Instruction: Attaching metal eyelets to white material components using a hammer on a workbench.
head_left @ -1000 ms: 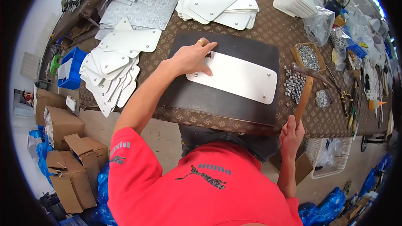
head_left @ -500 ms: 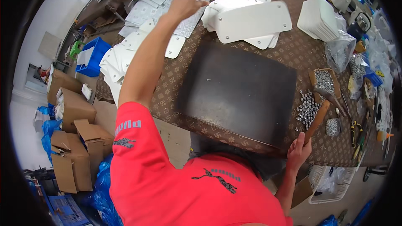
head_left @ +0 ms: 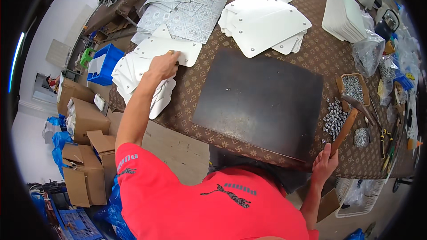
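My right hand (head_left: 325, 165) is closed round the wooden handle of a hammer (head_left: 344, 131), whose head rests by a small tray of studs. My left hand (head_left: 164, 65) lies over a fanned pile of white panels (head_left: 141, 62) with metal studs near their corners. Its fingers are curled at the top panel, with something small and dark showing beside them that I cannot make out. Between my hands sits a dark flat slab (head_left: 260, 106). Beyond it is a second stack of studded white panels (head_left: 271, 24).
Patterned grey sheets (head_left: 191, 11) lie at the far left. White panels (head_left: 342, 15) are stacked far right, near a plastic bag (head_left: 368, 53). Loose shiny studs (head_left: 334, 118) lie beside the tray (head_left: 354, 88). Pliers (head_left: 383, 142) and other tools line the right. Cardboard boxes (head_left: 84, 169) stand left.
My left hand has come back from the far sheets to the left pile of panels. On the middle stack the top panel now lies at a different angle. My right hand stays on the hammer.
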`<state>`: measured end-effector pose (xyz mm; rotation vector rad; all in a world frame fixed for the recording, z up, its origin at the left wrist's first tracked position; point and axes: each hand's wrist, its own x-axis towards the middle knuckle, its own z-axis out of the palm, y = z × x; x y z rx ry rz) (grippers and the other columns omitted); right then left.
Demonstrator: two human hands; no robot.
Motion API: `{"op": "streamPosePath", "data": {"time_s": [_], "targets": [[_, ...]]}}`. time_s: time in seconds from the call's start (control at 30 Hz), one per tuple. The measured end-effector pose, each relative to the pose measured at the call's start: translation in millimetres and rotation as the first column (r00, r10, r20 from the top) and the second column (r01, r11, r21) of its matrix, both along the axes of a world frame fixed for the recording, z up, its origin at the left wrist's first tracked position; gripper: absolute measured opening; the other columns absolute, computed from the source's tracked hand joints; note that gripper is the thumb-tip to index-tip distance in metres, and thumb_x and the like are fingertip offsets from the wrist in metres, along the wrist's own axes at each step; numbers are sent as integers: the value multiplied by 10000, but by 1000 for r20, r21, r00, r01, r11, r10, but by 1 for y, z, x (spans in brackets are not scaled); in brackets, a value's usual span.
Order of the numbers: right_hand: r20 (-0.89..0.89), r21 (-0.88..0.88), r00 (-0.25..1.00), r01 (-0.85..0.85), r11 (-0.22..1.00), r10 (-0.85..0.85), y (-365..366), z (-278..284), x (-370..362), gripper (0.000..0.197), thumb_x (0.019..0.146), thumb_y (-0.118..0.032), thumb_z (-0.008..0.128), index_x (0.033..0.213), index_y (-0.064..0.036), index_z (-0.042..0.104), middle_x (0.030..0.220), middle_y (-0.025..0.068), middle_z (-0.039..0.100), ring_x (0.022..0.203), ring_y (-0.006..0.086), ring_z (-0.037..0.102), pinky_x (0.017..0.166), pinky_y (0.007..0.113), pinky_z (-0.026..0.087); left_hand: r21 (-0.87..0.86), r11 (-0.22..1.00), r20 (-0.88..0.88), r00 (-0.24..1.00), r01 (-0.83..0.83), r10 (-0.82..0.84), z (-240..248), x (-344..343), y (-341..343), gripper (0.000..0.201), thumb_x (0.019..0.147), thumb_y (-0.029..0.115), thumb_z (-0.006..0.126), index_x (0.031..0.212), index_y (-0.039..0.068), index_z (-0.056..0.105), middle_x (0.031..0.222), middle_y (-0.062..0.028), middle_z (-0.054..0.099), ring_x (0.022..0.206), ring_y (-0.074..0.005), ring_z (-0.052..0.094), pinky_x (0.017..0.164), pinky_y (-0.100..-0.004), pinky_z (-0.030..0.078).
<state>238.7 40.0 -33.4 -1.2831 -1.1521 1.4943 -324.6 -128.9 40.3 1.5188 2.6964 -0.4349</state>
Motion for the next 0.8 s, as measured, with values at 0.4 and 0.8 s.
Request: {"op": "streamPosePath", "data": {"time_s": [0.4, 0.8], "targets": [[64, -22, 997, 48, 999, -47, -6, 13, -4, 249, 1034, -301, 568, 874, -155, 445, 579, -88, 337, 404, 11, 297, 327, 212, 219, 435, 545, -467, 697, 717, -544, 64, 104, 13, 392, 812, 47, 642, 1203, 35, 628, 791, -69, 687, 605, -201, 666, 511, -342, 523], [126, 11, 992, -5, 1000, 4, -6, 17, 4, 292, 1039, -319, 553, 834, -158, 420, 583, -85, 338, 413, 16, 293, 345, 214, 217, 607, 757, 781, 356, -241, -513, -9, 253, 45, 137, 878, 108, 692, 992, 33, 683, 804, -53, 608, 719, -118, 588, 670, -286, 485]]}}
